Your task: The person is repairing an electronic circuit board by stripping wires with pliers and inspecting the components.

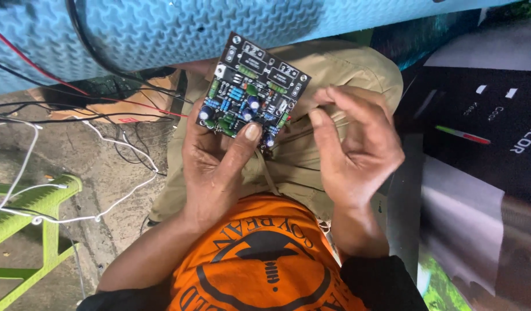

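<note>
Holding circuit board (251, 92) in left hand (216, 158) grip, thumb on edge | right hand (357, 144) open beside

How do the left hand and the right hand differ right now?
The left hand holds the circuit board, thumb pressed on its lower edge; the right hand holds nothing. The left grip is closed around the board, while the right hand's fingers are loosely curled beside it. Both are bare and raised over the lap.
</note>
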